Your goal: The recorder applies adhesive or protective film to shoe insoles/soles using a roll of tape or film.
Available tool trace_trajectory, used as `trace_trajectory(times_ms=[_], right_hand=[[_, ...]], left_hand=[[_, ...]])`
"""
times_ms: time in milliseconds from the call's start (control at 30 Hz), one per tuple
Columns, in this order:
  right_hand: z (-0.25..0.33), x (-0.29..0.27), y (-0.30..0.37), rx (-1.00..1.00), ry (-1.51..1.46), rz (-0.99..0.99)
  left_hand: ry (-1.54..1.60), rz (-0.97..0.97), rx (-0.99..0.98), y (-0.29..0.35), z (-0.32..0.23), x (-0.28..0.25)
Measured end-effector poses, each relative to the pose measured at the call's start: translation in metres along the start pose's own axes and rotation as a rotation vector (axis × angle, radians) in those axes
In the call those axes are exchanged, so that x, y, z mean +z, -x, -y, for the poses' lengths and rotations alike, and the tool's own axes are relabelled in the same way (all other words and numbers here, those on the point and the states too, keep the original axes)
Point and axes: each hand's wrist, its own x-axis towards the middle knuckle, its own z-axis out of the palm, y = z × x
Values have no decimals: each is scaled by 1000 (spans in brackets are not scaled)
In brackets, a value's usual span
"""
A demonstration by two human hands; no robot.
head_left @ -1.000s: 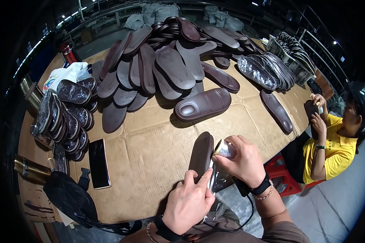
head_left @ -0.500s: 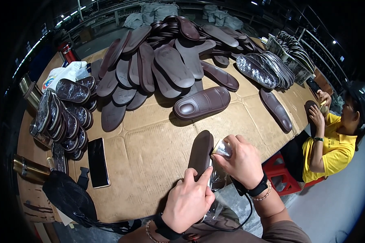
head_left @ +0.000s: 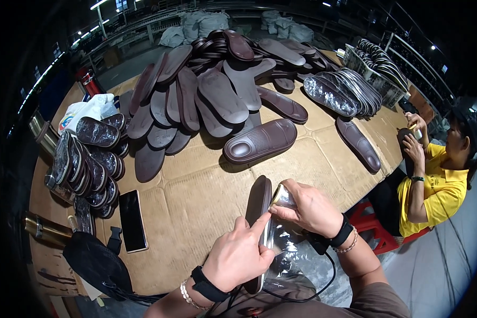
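A dark brown shoe sole [head_left: 259, 197] stands tilted on its edge at the table's near edge. My left hand [head_left: 237, 258] grips it low down, the index finger stretched along its side edge; the thumb and other fingers are partly hidden. In my right hand [head_left: 311, 209] is a small clear-wrapped thing with a yellowish rim [head_left: 284, 196], held against the sole's right edge beside my left fingertip. I cannot make out its kind. Beyond, another brown sole [head_left: 261, 141] lies on the cardboard, and clear plastic film [head_left: 289, 249] hangs below my right hand.
A big heap of soles [head_left: 222, 95] fills the table's far middle. Plastic-wrapped soles [head_left: 85, 164], a phone [head_left: 133, 221] and a black bag [head_left: 98, 259] are at the left. At the right are a crate [head_left: 379, 74] and a co-worker [head_left: 434, 185] holding a sole.
The sole has turned more edge-on. My right hand has moved the wrapped thing slightly left and toward me, closer to my left fingertip. The view has shifted a little.
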Motion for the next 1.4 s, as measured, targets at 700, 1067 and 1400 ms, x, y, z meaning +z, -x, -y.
trace_trajectory(times_ms=[700,1067,1400], right_hand=[[-1,7,-11,87,-26,-209],[9,10,-13,77,114,-229],[13,10,-13,121,155,-204]], left_hand=[[-2,-39,-11,4,-2,6],[-10,-40,0,3,-1,7],[-6,-32,-9,2,0,8]])
